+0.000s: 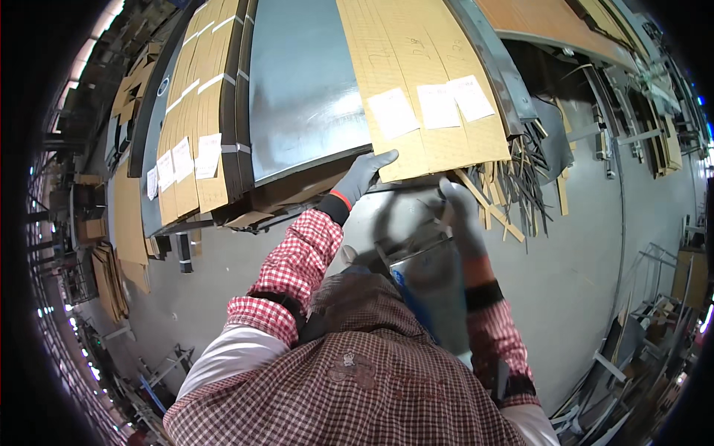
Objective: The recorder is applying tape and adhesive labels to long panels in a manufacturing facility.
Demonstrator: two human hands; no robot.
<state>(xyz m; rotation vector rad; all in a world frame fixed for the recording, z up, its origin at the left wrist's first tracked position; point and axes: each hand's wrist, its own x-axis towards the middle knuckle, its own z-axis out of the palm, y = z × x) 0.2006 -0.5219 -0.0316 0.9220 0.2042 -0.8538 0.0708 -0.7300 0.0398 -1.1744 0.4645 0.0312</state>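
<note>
My left hand, in a grey glove with a red-orange cuff, grips the near left corner of a long tan cardboard panel. Its thumb lies on top and its fingers go under the edge. White paper labels and handwritten marks show on the cardboard. Just below the panel's near edge is my gloved right hand, smeared by motion, so its fingers are unclear. Left of the cardboard lies a shiny grey sheet on the same bench.
Strapped cardboard-faced bundles stand at the left of the bench. Dark and tan strips hang off its right side. A blue-grey container stands on the grey floor by my right forearm. Racks and scrap line both sides.
</note>
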